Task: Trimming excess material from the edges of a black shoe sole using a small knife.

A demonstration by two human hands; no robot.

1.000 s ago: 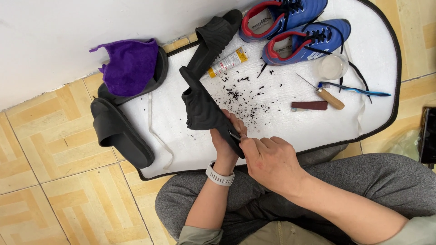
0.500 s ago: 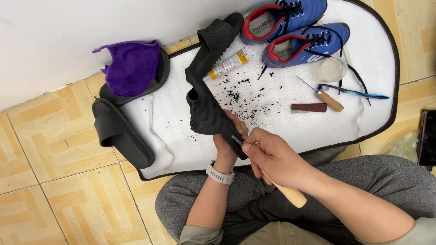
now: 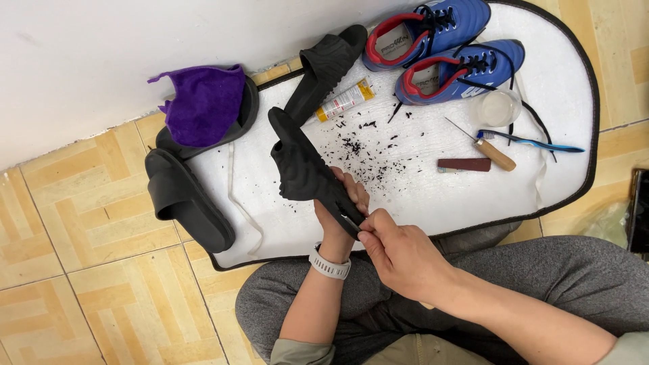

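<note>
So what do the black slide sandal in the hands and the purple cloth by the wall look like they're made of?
Sandal: looks like matte black moulded foam or rubber; no shine, ridged surface, and dark crumbs lie on the white mat beside it. Purple cloth: soft fabric, maybe microfibre; it drapes in folds with a fuzzy, dull surface.

Bright, soft, even light, prob. daylight or a big lamp up top. No hard shadows: just small dark patches under the black slide (image 3: pixel 307 172) and the blue shoes (image 3: pixel 446 47) near the far edge of the white mat (image 3: pixel 433 196). Mat looks v. white, a bit washed out w/ not much detail. Tiny shine on the clear cup (image 3: pixel 498 107). Pic is sharp nearly everywhere; right hand (image 3: pixel 399 253) a bit soft. Lines bend slightly at the corners.
</note>
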